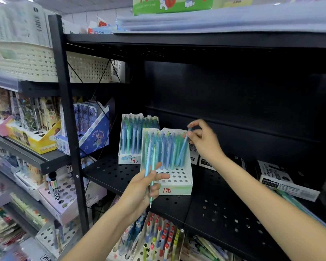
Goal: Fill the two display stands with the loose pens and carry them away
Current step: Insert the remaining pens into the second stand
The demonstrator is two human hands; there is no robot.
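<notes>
Two white display stands sit on a black perforated shelf point(220, 213). The front stand point(179, 187) holds several blue and green pens in its back rows, and its front holes are bare. The rear stand point(129, 159) behind it to the left looks packed with pens. My right hand point(201, 138) pinches the top of a blue pen point(183, 149) that leans into the right side of the front stand. My left hand point(145, 187) grips a few loose teal pens point(151, 178) just in front of that stand, tips pointing down.
Black boxes of markers point(288, 181) lie at the right of the shelf. To the left, another rack point(45, 162) carries boxed stationery and a blue carton point(94, 132). Below the shelf stand more pen displays point(158, 240). A black upright post point(70, 119) divides the racks.
</notes>
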